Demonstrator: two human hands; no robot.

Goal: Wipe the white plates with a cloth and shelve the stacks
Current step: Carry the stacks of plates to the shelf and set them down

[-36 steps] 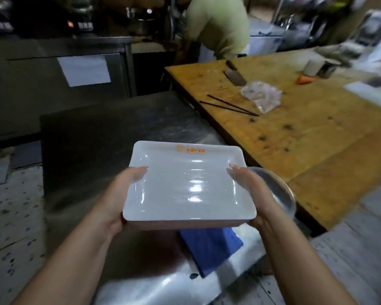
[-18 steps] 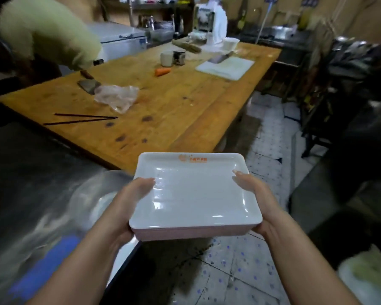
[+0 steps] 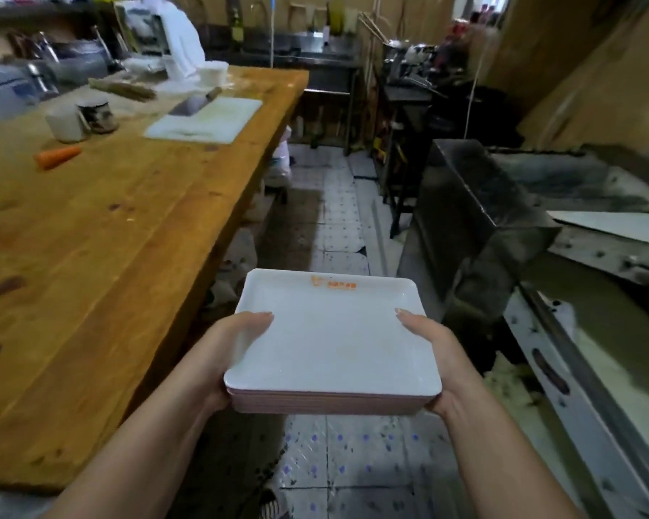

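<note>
A stack of white rectangular plates (image 3: 330, 339) with an orange logo on the top plate's far rim is held in front of me, above the tiled floor. My left hand (image 3: 225, 350) grips the stack's left edge, thumb lying on the top plate. My right hand (image 3: 433, 350) grips the right edge the same way. The fingers under the stack are hidden. No cloth is in view.
A long wooden table (image 3: 102, 256) runs along the left, carrying a carrot (image 3: 57, 156), two cups (image 3: 79, 119) and a white cutting board (image 3: 205, 119) with a cleaver. A dark metal counter (image 3: 476, 219) stands right. A tiled aisle (image 3: 338, 226) leads ahead between them.
The view has swung right, away from the steel counter with the blue cloth and glass bowl, toward the aisle. Both hands keep the same hold on the stack.
</note>
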